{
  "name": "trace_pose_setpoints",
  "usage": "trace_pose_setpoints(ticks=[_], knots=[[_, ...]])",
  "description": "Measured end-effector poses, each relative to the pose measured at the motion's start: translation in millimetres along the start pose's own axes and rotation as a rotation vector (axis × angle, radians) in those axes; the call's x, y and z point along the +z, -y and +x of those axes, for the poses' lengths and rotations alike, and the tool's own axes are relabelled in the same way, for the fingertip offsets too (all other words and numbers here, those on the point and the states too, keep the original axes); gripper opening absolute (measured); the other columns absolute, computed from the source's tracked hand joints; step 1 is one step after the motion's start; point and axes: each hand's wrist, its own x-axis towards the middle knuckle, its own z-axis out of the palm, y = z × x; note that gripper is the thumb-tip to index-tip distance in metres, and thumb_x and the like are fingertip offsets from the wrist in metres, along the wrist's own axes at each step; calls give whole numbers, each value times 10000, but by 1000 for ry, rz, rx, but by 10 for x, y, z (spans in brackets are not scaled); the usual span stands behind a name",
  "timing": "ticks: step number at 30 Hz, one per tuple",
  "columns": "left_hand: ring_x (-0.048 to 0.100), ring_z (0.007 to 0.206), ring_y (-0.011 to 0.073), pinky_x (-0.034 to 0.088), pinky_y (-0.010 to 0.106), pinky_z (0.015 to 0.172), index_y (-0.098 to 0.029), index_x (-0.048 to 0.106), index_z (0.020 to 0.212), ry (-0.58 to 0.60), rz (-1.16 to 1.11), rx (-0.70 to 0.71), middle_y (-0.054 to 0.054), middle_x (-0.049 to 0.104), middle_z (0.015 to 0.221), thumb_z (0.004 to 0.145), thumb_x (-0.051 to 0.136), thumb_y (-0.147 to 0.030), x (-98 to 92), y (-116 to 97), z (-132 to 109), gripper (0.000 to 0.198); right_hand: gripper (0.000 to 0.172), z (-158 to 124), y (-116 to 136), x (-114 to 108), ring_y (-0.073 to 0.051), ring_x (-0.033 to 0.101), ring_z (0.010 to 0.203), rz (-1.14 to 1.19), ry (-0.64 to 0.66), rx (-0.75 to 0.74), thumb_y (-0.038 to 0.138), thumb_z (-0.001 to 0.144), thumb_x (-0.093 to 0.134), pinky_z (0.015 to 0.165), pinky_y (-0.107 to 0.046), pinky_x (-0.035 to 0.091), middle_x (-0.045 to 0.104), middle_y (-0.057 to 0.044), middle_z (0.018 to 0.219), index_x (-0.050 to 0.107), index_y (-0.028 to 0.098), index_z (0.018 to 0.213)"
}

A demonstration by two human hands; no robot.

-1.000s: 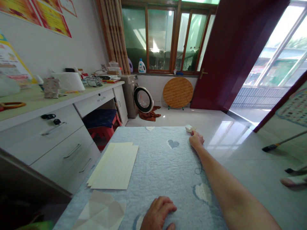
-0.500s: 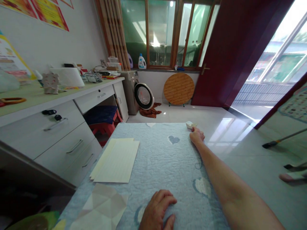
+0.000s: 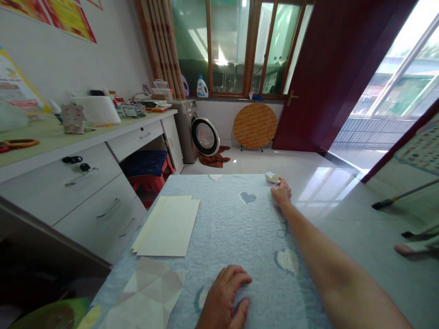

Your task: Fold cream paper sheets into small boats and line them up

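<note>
At the far right corner of the cloth-covered table [image 3: 219,224] sits a small folded paper piece [image 3: 271,177], pale and boat-like. Just beside it is my right hand [image 3: 281,193], arm stretched out, with thumb and forefinger parted and nothing visible between them. My left hand [image 3: 226,294] rests near the front edge, palm down, its fingers loosely curved and thumb apart, holding nothing. Left of that hand lies a creased sheet of paper [image 3: 147,292], unfolded. Beyond the creased sheet is a small stack of pale yellow lined paper [image 3: 168,228].
A white drawer desk [image 3: 85,183] runs along the left, carrying scissors [image 3: 20,143] and clutter. A red stool [image 3: 151,178] is tucked under it. Behind the table stand a washing machine [image 3: 187,132] with its door open and a round wooden board [image 3: 255,125].
My right thumb and forefinger have parted and drawn slightly away from the folded paper, which stays at the corner. My left hand has hardly moved; the view shifted slightly.
</note>
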Motion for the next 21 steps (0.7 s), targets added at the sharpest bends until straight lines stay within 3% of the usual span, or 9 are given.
trace_pose_setpoints(ticks=[5, 9, 15, 21], knots=[[612, 1085, 235, 479, 375, 989, -200, 644, 1085, -44, -87, -100, 98, 656, 1128, 806, 548, -105, -54, -143, -29, 310, 670, -247, 34, -123, -294, 568, 1044, 124, -22, -86, 194, 646, 505, 986, -462, 426, 617, -143, 1121, 473, 115, 1310], [608, 1057, 222, 488, 366, 958, -204, 637, 1083, -88, -138, -75, 92, 647, 1101, 839, 529, -122, -57, -186, -37, 280, 640, -632, 135, -247, -262, 588, 935, 217, 54, -181, 206, 651, 509, 918, -457, 473, 622, -125, 1082, 486, 132, 1287], [600, 1004, 209, 486, 363, 923, -195, 647, 1044, -137, -31, 59, 74, 660, 1039, 832, 500, -88, -90, -334, -42, 280, 480, -1458, 441, -492, -212, 604, 876, 327, 323, -325, 227, 715, 518, 780, -362, 525, 628, -111, 1076, 571, 157, 1187], [599, 975, 227, 486, 381, 904, -178, 653, 1064, -10, 201, 88, 75, 673, 1032, 851, 525, -110, -274, -687, -115, 257, 372, -2194, 716, -664, -174, 610, 851, 392, 599, -436, 157, 745, 543, 696, -297, 510, 645, -79, 1060, 616, 188, 1108]])
